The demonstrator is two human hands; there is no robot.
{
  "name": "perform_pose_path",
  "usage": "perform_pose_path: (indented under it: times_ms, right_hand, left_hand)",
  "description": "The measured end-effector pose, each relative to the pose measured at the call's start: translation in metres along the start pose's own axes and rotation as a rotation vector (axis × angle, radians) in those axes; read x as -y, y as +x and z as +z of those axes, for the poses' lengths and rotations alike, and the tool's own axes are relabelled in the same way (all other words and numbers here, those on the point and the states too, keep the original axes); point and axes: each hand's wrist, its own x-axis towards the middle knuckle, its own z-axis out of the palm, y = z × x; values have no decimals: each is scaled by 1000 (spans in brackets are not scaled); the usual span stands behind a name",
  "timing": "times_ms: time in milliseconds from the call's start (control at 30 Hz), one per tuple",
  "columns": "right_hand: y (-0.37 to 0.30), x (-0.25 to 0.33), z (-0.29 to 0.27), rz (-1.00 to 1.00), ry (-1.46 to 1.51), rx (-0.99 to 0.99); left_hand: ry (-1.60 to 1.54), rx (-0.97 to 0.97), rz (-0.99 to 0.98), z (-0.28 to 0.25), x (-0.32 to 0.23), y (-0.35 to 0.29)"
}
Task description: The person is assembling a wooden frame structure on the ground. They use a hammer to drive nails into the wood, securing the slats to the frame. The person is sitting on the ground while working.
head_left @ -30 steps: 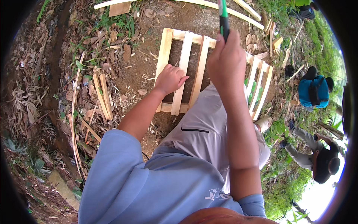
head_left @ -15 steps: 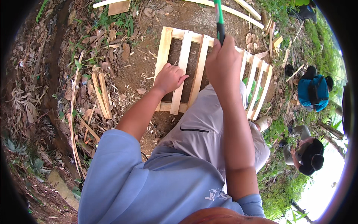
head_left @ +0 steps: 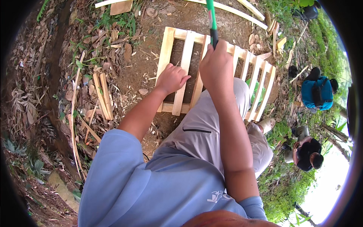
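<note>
Frame of pale wooden slats [head_left: 197, 87] lies flat on bare brown dirt in front of a person, seen from above through a round fisheye view. Its slats cross two long rails like a ladder, and the person's leg in light grey trousers [head_left: 206, 117] covers part of the lower rail.

The left hand [head_left: 173, 79] is at the second slat from the left, fingers curled in and thumb pointing right. Something thin shows at the fingertips, too small to make out, so whether they pinch it cannot be told.

The right hand [head_left: 217, 64] is above the middle of the frame, fingers wrapped around the black grip of a tool [head_left: 213, 22] with a green shaft. The shaft points away from the person and runs past the top edge of the view, its far end hidden.

To the left, two short wooden pieces [head_left: 100, 94] lie among dry leaves, near long thin strips [head_left: 74, 113]. Beyond the frame lie pale curved strips [head_left: 236, 12]. Far right, two other people are near greenery, one in teal [head_left: 321, 92], one in a dark top [head_left: 308, 153].
</note>
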Motion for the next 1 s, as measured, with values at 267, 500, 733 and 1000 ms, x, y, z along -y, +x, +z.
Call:
perform_pose_path:
  times_ms: [267,500,733,1000]
  right_hand:
    - [-1,-52,51,113,-131,95]
    - [2,-31,15,7,0,-29]
    - [8,-17,21,-64,65,-305]
    - [5,-42,17,76,-11,-31]
  left_hand:
    - [-8,4,6,0,-3,2]
    - [-1,-29,2,6,3,1]
    - [8,-37,9,5,2,-2]
    - [15,-45,24,6,0,-3]
